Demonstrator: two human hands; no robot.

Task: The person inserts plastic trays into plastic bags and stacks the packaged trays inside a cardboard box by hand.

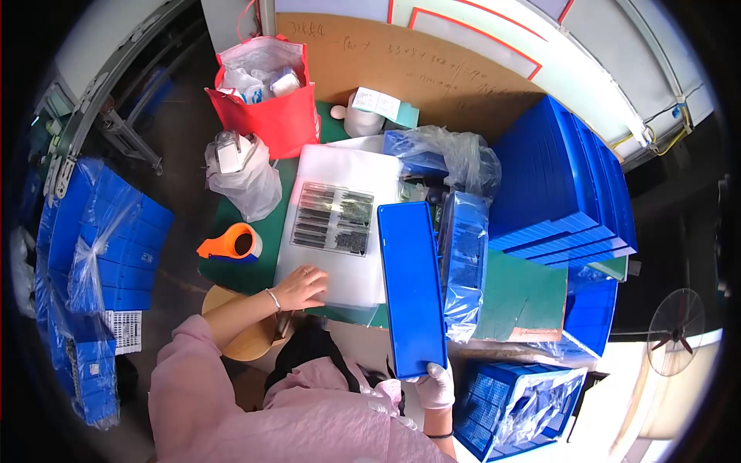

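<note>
My left hand point(302, 288) is bare, with a bracelet at the wrist. It rests on the near edge of a white translucent sheet point(340, 274), its fingers somewhat apart and nothing between them. A clear-framed panel of dark, patterned rectangles point(333, 218) lies on that sheet. In a white glove, my right hand point(436, 386) grips the near end of a long, shallow blue tray point(414, 289). The tray is tilted over the right edge of the sheet. Beside it stands a plastic-wrapped blue bin point(465, 258).
An orange tape dispenser point(231, 242), a white plastic bag point(245, 176) and a red bag point(266, 116) are on the left of the green table point(525, 289). Large blue crates point(552, 181) stand at the right. More blue crates point(116, 247) are at far left; another point(517, 405) sits lower right.
</note>
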